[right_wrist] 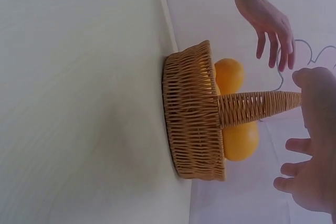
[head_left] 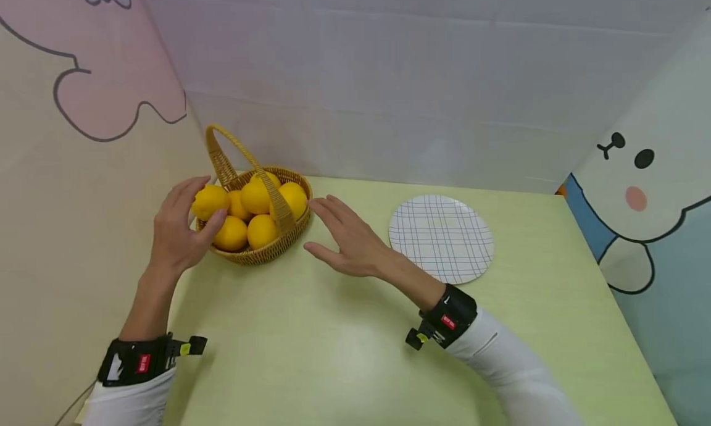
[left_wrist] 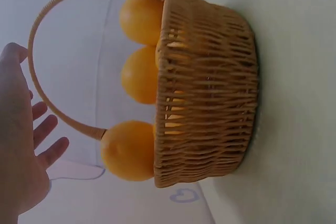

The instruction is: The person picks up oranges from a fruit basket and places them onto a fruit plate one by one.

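Observation:
A wicker basket [head_left: 257, 256] with a tall arched handle [head_left: 236, 143] stands upright at the back left of the table, holding several yellow lemons [head_left: 231, 233]. My left hand [head_left: 179, 231] is raised at its left side, thumb and fingers spread; in the head view it overlaps the leftmost lemon [head_left: 211, 202]. The left wrist view shows this hand [left_wrist: 23, 145] apart from the lemons, level with the handle. On the basket's other side, my right hand [head_left: 352, 241] hovers with fingers extended and palm toward the handle. Nothing is held in either hand.
Right of the basket, a round white plate [head_left: 441, 238] with blue grid lines lies on the pale green table [head_left: 333, 358], partly behind my right forearm. A white sheet [head_left: 389, 92] rises along the back edge. Cartoon-printed panels [head_left: 655, 228] flank the table on both sides.

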Tool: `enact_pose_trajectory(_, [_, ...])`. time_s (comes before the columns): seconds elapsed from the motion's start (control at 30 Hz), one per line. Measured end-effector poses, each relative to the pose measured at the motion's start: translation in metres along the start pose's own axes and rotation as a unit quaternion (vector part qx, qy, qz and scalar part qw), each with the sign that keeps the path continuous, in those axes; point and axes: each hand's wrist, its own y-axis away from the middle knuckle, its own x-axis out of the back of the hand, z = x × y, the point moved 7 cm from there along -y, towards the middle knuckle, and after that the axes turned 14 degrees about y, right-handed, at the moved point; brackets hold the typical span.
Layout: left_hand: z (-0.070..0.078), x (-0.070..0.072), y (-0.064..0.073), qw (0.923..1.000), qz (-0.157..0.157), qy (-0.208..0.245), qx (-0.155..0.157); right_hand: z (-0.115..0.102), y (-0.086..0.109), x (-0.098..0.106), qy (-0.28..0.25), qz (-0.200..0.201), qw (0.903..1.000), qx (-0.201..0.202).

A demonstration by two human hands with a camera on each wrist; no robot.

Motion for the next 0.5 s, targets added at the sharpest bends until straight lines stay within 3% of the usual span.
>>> enact_pose_trajectory(0.1, [-0.020, 0.006, -0.024, 0.9994, -0.007, 0.009, 0.034, -0.008, -0.015, -0.001, -0.045, -0.010, 0.9988, -0.019])
enact_pose_trajectory(0.27, [-0.046, 0.011, -0.065, 0.9927, -0.011, 0.025, 0.118, -0.015, -0.040, -0.004, -0.099, -0.008, 0.9943, -0.040])
enact_pose_trajectory(0.5, [-0.080, 0.001, -0.105, 0.9765, -0.071, 0.011, 0.203, -0.027, -0.068, -0.007, -0.158, 0.015, 0.9865, -0.041])
